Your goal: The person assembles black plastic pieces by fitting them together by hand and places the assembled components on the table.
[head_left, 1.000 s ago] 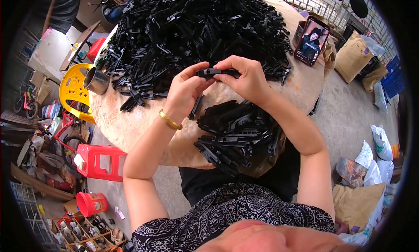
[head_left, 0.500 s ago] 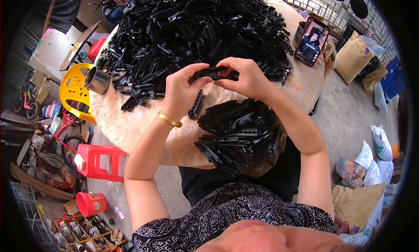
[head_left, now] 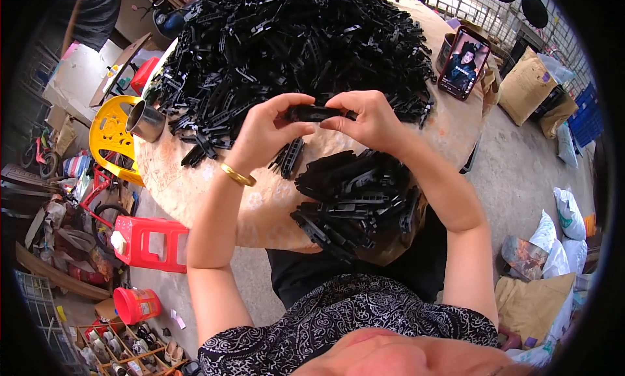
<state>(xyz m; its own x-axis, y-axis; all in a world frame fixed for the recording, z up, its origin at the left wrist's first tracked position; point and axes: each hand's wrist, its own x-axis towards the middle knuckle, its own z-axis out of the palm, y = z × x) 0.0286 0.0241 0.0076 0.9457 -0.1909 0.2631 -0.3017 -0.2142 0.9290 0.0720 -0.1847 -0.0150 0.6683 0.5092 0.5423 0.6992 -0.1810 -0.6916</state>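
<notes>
Between my two hands is a long, narrow black plastic part [head_left: 312, 113], held level above the table. My left hand [head_left: 268, 126] pinches its left end between thumb and fingers. The right hand [head_left: 368, 117] grips the other end, thumb underneath and fingers over the top. Behind them rises a large heap of similar black plastic parts [head_left: 293, 44]. A smaller pile of black parts [head_left: 361, 194] lies at the near edge, in front of my body. Loose black pieces [head_left: 286, 158] rest on the cloth below my left hand.
The round table has a light patterned cover [head_left: 195, 187]. A metal cup [head_left: 144, 121] stands at its left edge, beside a yellow chair [head_left: 111, 135]. A phone [head_left: 464, 62] leans upright at the right. A red stool [head_left: 153, 244] and red bucket [head_left: 137, 304] are on the floor at left.
My left hand has shifted slightly left and down and its grip has loosened a little. The black part has turned in my fingers. My right hand has barely moved.
</notes>
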